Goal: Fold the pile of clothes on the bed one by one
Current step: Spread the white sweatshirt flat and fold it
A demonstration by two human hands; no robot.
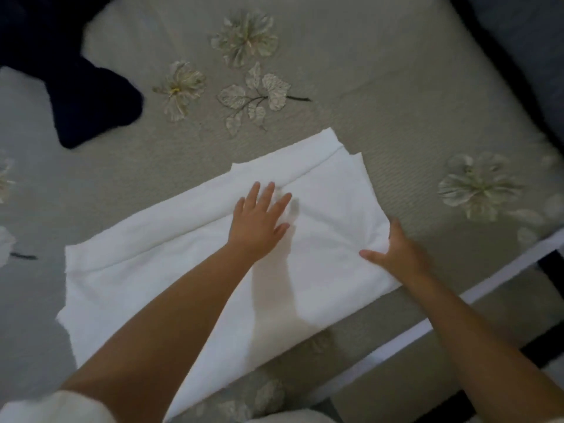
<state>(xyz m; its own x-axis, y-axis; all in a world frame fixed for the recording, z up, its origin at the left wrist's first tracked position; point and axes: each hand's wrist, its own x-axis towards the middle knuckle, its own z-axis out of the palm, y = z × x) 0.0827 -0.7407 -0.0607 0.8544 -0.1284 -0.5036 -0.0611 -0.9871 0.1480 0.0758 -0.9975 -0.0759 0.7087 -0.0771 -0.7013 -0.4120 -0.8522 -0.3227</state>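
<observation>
A white garment (158, 288) lies spread flat on the bed, folded lengthwise and running from the lower left to the upper right. My left hand (259, 218) rests flat on its upper middle, fingers apart, palm down. At the garment's right edge my right hand (393, 248) pinches the cloth, with the thumb stretched out over the fabric. A dark navy garment (91, 105) lies crumpled at the upper left of the bed, apart from the white one.
The bed cover (381, 102) is grey-beige with embroidered flowers and leaves. The bed's near edge with a white strip (427, 325) runs diagonally at the lower right. A dark blue surface (525, 41) lies beyond the bed at the upper right.
</observation>
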